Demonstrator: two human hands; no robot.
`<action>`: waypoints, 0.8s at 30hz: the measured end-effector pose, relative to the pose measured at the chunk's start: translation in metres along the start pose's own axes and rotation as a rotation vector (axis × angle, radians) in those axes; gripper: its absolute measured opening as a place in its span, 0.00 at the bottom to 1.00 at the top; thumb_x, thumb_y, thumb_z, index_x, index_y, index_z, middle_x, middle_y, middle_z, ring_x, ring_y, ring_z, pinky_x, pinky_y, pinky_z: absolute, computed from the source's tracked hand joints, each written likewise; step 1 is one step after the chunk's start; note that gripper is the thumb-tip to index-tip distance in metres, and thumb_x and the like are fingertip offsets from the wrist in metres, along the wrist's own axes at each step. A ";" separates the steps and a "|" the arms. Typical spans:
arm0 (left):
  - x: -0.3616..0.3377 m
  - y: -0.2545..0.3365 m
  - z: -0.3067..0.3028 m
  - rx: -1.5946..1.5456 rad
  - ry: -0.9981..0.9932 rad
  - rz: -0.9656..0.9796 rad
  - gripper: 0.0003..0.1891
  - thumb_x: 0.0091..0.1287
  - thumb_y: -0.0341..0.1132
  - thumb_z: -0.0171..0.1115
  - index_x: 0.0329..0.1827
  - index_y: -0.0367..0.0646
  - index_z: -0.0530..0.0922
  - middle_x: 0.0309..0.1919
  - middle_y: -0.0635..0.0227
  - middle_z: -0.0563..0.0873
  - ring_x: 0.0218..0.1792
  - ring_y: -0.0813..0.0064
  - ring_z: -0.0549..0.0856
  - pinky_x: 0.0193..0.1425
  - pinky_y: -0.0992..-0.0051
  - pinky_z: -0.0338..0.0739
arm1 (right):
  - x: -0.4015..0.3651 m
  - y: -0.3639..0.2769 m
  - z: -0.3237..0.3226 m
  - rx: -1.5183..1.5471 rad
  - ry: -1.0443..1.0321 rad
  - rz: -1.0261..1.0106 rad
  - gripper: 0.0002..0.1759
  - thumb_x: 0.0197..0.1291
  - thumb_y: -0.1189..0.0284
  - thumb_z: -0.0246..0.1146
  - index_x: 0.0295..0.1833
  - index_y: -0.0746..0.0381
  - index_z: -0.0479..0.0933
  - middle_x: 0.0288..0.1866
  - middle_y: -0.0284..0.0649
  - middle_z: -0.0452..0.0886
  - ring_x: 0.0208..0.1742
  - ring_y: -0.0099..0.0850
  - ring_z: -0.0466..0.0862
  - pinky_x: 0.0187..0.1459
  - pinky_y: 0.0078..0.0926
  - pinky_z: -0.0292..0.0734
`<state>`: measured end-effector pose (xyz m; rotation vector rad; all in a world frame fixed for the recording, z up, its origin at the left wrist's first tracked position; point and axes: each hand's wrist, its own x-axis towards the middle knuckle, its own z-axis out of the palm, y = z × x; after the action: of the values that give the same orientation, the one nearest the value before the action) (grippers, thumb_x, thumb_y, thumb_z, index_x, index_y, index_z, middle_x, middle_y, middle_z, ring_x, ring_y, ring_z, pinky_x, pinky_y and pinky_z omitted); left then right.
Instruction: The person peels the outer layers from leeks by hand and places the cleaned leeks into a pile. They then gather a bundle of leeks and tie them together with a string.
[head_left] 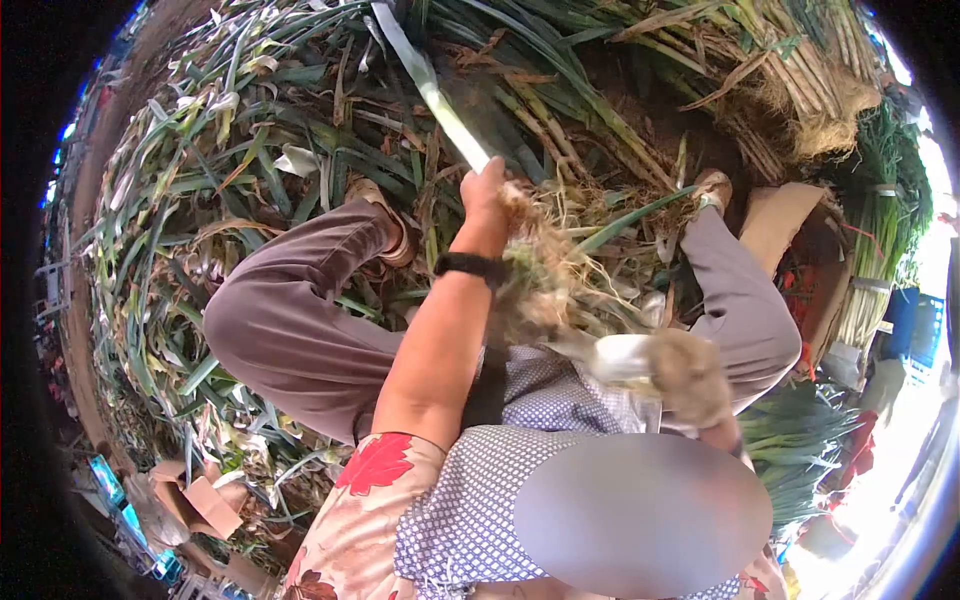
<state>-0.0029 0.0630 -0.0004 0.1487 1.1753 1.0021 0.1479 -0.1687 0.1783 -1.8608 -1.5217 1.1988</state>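
My bare left hand [486,200], with a dark band on its wrist, is closed around a leek [452,122]. The leek's white shaft and green leaves point up and to the left, and stringy roots [525,210] hang out below my fist. My right hand [690,375], in a dirty brownish glove, is closed near my lap. A short white thing [620,358] sticks out of it to the left, too blurred to name. Between my hands, a tangle of pale roots and soil [555,275] is smeared by motion.
Leek leaves and trimmings [250,150] cover the ground around my legs. A bundle of leeks with roots [815,105] lies at upper right. Tied bundles [875,270] stand at right, beside a cardboard piece [785,220]. An open cardboard box [205,505] sits at lower left.
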 end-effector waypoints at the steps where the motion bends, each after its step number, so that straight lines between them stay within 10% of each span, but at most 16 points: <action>1: -0.009 0.001 -0.009 0.018 -0.142 -0.012 0.11 0.61 0.34 0.57 0.36 0.35 0.68 0.21 0.66 0.74 0.18 0.74 0.74 0.19 0.73 0.72 | -0.011 0.028 -0.018 -0.764 0.185 -0.338 0.13 0.52 0.66 0.60 0.40 0.61 0.74 0.36 0.35 0.79 0.35 0.28 0.78 0.30 0.29 0.72; 3: -0.006 -0.018 -0.013 0.192 -0.033 0.040 0.15 0.62 0.40 0.58 0.40 0.36 0.68 0.23 0.65 0.74 0.19 0.74 0.74 0.22 0.72 0.72 | -0.005 0.079 -0.052 0.096 0.408 0.513 0.16 0.57 0.64 0.57 0.45 0.64 0.73 0.40 0.36 0.78 0.36 0.28 0.78 0.29 0.31 0.74; 5: -0.009 -0.031 -0.014 0.188 -0.013 0.025 0.17 0.64 0.44 0.55 0.43 0.36 0.68 0.24 0.64 0.74 0.20 0.73 0.74 0.22 0.72 0.72 | 0.023 0.120 -0.069 0.139 0.434 0.179 0.20 0.59 0.60 0.55 0.48 0.66 0.71 0.42 0.40 0.78 0.37 0.29 0.79 0.32 0.32 0.76; 8: -0.013 -0.030 -0.011 0.339 0.072 0.109 0.19 0.65 0.47 0.52 0.37 0.35 0.69 0.21 0.63 0.75 0.18 0.71 0.76 0.19 0.71 0.72 | 0.076 0.057 -0.055 -1.167 0.385 0.096 0.25 0.60 0.55 0.54 0.53 0.65 0.69 0.46 0.48 0.77 0.45 0.38 0.78 0.41 0.31 0.77; 13: -0.052 -0.034 0.000 0.828 0.103 0.354 0.19 0.65 0.44 0.49 0.43 0.32 0.65 0.27 0.50 0.80 0.25 0.60 0.82 0.29 0.64 0.76 | 0.131 0.032 0.038 -0.293 0.046 0.029 0.34 0.58 0.52 0.53 0.63 0.63 0.60 0.58 0.58 0.68 0.59 0.42 0.70 0.60 0.36 0.63; 16: -0.046 -0.050 -0.021 1.148 0.058 0.459 0.19 0.64 0.44 0.52 0.42 0.33 0.68 0.26 0.49 0.80 0.28 0.60 0.82 0.34 0.64 0.75 | 0.143 0.044 0.073 -0.024 -0.162 0.154 0.33 0.54 0.58 0.55 0.60 0.69 0.62 0.42 0.50 0.78 0.45 0.40 0.78 0.47 0.31 0.71; 24: -0.002 -0.002 -0.017 0.497 -0.066 0.220 0.25 0.66 0.51 0.49 0.34 0.31 0.71 0.23 0.58 0.79 0.20 0.70 0.79 0.24 0.71 0.75 | 0.123 0.029 0.060 0.819 -0.358 0.314 0.25 0.54 0.63 0.59 0.53 0.70 0.71 0.30 0.29 0.74 0.27 0.16 0.71 0.29 0.14 0.69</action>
<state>-0.0161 0.0540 -0.0079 0.7125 1.3493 0.8688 0.1150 -0.0719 0.0832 -1.3756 -0.6794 1.9983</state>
